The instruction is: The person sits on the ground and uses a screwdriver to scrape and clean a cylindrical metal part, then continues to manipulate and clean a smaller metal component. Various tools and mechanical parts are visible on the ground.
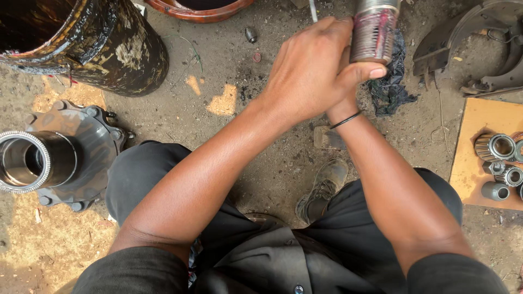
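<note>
Both my hands meet at the top centre around a metal cylinder (pixel 373 32) smeared with red grease. My left hand (pixel 308 68) lies over the top, fingers wrapped toward the cylinder. My right hand (pixel 357 73) is mostly hidden under the left; its thumb presses against the cylinder's lower end. A black band circles my right wrist. The cylinder's top runs out of the frame.
A wheel hub (pixel 52 160) with a toothed ring stands at left. A greasy black drum (pixel 87 41) is upper left. Roller bearings (pixel 498 160) lie on a cardboard sheet (pixel 479 122) at right. A black rag (pixel 389 87) and a brake plate (pixel 474 43) lie upper right. My shoe (pixel 324 188) rests on dirt.
</note>
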